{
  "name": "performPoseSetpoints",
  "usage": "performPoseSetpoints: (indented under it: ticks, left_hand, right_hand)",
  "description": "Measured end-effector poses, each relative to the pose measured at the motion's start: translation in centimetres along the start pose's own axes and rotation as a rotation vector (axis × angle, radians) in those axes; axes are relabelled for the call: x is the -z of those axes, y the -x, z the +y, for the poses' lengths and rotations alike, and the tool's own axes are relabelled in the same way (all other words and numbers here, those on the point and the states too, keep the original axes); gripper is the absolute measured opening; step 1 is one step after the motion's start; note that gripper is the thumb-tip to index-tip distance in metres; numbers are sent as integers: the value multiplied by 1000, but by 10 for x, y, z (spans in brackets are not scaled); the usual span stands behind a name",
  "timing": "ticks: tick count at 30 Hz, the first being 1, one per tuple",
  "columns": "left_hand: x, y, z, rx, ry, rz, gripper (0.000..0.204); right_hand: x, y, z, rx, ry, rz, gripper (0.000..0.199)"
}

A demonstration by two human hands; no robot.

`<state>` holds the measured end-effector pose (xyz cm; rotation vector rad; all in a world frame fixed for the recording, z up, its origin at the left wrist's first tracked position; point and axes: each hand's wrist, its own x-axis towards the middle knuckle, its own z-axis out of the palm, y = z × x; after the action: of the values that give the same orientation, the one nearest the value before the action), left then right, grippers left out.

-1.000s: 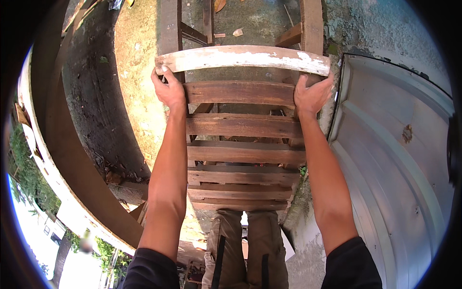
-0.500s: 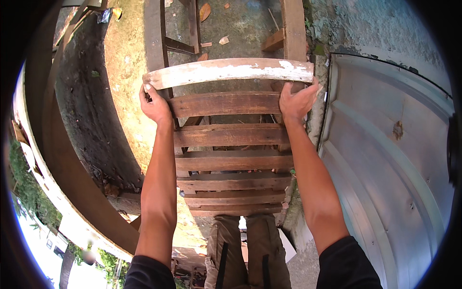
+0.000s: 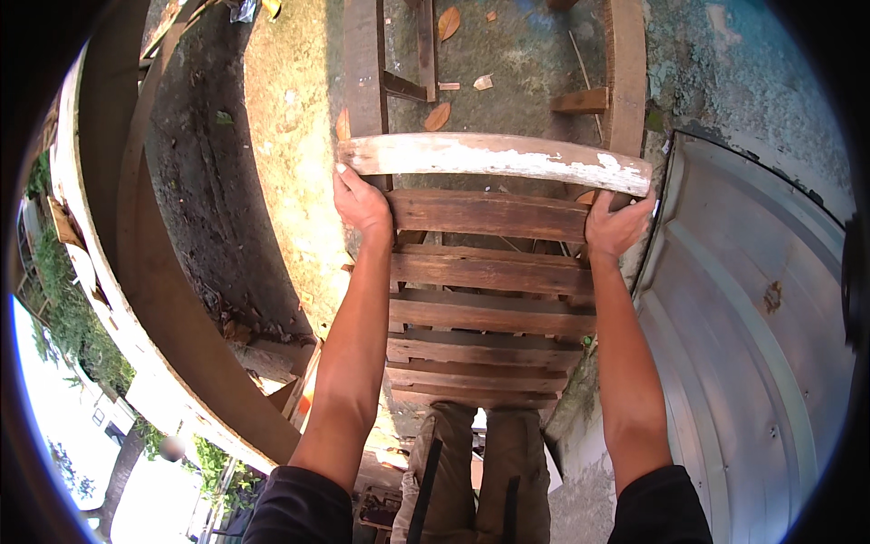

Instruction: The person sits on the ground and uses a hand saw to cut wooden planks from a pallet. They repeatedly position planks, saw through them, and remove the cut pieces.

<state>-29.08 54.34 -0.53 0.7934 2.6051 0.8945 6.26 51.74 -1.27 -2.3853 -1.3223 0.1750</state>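
Observation:
A wooden slat with peeling white paint (image 3: 494, 156) lies crosswise over the two long rails of a dark wooden frame. My left hand (image 3: 364, 204) closes on its left end, thumb tip against the near edge. At its right end my right hand (image 3: 620, 225) grips from the near side; some fingers are hidden beneath or behind the wood. Between my forearms, several brown slats (image 3: 489, 216) run across the same frame toward my legs, with gaps between them. The painted slat sits a little beyond the farthest brown one, apart from it.
The frame's left rail (image 3: 364, 68) and right rail (image 3: 625, 77) extend away over stained concrete with dry leaves (image 3: 437, 116). A metal panel (image 3: 734, 299) stands close on the right below a weathered blue wall (image 3: 748, 82). A long board (image 3: 154, 299) curves along the left.
My view has swung, so the whole scene sits farther right and slightly lower. Both hands stay at the ends of the painted slat, which shows little movement against the frame.

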Motion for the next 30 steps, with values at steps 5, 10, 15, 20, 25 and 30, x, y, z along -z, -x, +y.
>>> performPoseSetpoints:
  ticks: [5, 10, 15, 20, 25, 30]
  left_hand:
    - [-3, 2, 4, -24, -6, 23, 52]
    - [0, 0, 0, 15, -13, -3, 52]
    - [3, 1, 2, -35, 22, -60, 55]
    - [4, 0, -1, -39, -3, -55, 54]
    - [1, 3, 2, -53, -3, -44, 54]
    - [-1, 1, -1, -90, -20, 3, 56]
  right_hand:
    - [5, -1, -1, -14, -23, -34, 74]
    - [6, 0, -7, -77, -23, -58, 73]
    - [3, 2, -3, -100, -19, -32, 72]
    - [4, 1, -3, -51, -45, -16, 72]
    - [4, 3, 1, -30, -77, -11, 69]
    - [4, 2, -1, -77, -68, -29, 67]
